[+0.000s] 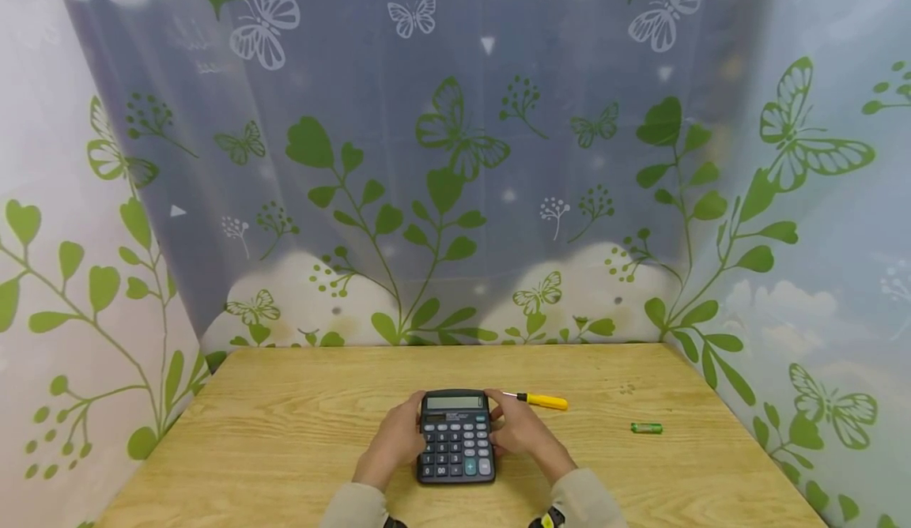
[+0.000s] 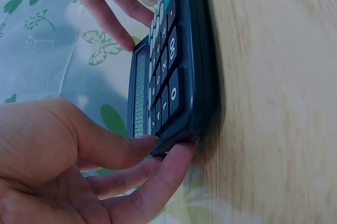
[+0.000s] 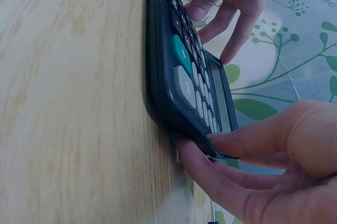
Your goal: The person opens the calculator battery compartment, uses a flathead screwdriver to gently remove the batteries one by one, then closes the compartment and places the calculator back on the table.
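A dark desk calculator [image 1: 455, 449] with a wide display lies face up at the front middle of the wooden table, keys toward the person. My left hand [image 1: 398, 437] grips its left edge, the thumb on the top face and fingers around the side. On the opposite edge my right hand [image 1: 523, 429] holds it the same way. From the left wrist, the thumb and fingers of the left hand [image 2: 100, 161] pinch the calculator's side [image 2: 202, 77]. In the right wrist view, the fingers of the right hand [image 3: 279, 166] reach under the edge.
A screwdriver [image 1: 546, 401] with a yellow handle lies just right of the calculator, its shaft partly behind the right hand. Farther right lies a green battery [image 1: 646, 428]. A patterned curtain [image 1: 455, 196] hangs behind the wooden table [image 1: 299, 401] and along both sides.
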`<state>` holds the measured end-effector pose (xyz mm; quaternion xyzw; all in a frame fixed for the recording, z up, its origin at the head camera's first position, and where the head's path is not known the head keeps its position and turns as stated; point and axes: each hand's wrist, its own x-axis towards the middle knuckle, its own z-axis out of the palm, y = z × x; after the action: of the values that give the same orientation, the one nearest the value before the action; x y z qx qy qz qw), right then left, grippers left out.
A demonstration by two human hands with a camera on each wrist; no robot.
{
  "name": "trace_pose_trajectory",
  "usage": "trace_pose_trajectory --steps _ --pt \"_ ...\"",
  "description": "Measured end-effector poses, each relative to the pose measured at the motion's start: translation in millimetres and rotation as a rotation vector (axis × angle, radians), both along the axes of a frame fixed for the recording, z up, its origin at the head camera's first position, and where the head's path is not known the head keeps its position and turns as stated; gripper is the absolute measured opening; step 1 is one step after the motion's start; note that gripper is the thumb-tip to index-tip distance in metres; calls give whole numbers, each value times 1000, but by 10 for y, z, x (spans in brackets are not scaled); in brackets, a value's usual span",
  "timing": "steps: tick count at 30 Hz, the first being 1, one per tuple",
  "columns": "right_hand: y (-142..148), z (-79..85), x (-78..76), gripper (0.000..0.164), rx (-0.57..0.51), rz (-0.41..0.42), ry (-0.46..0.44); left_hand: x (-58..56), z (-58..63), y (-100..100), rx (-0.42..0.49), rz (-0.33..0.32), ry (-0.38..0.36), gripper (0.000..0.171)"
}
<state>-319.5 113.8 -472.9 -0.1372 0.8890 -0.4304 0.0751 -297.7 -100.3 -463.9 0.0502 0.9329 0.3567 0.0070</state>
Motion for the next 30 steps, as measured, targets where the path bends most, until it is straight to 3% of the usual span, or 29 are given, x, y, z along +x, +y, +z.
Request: trace_pose_trajectory --steps 16,30 --pt "-6 4 6 75 3 -5 -4 -14 -29 -4 16 -1 -5 72" --pt "-17 17 7 74 12 -21 -14 -35 -39 13 -37 24 15 70"
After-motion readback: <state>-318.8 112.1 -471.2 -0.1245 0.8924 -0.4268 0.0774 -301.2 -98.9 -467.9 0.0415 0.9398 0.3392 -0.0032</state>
